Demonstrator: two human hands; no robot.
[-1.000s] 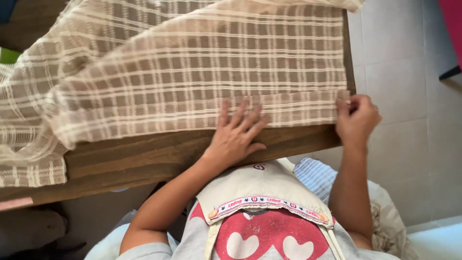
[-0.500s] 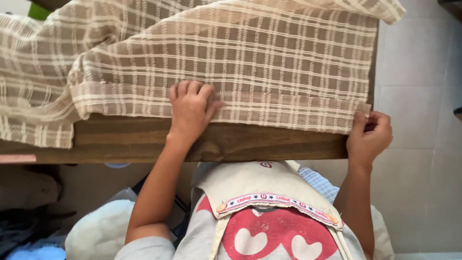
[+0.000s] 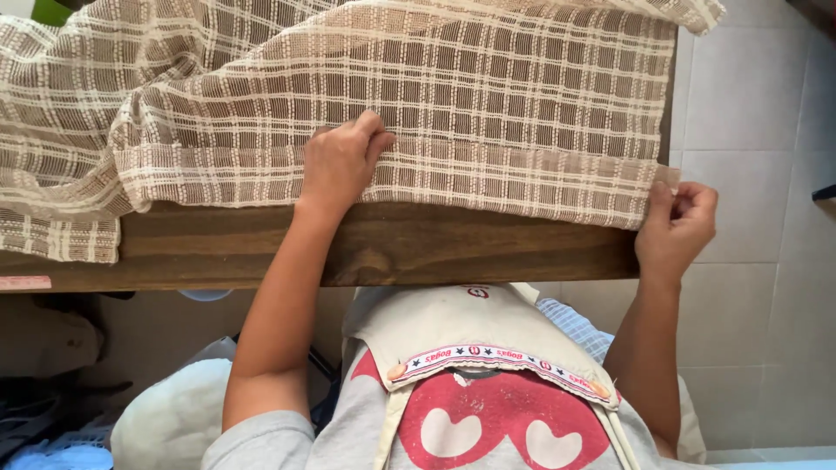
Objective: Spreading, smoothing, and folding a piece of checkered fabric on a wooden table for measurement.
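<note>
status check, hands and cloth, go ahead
Left hand pressed flat on checked cloth, fingers curled at its near hem. Right hand pinching cloth corner at wooden table edge. Nothing in the way.

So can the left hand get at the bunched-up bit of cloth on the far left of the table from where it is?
Probably yes. The left hand rests flat on the checked cloth, and the bunched part lies further left on the same wooden table, with nothing between them. It would have to slide sideways.
</note>
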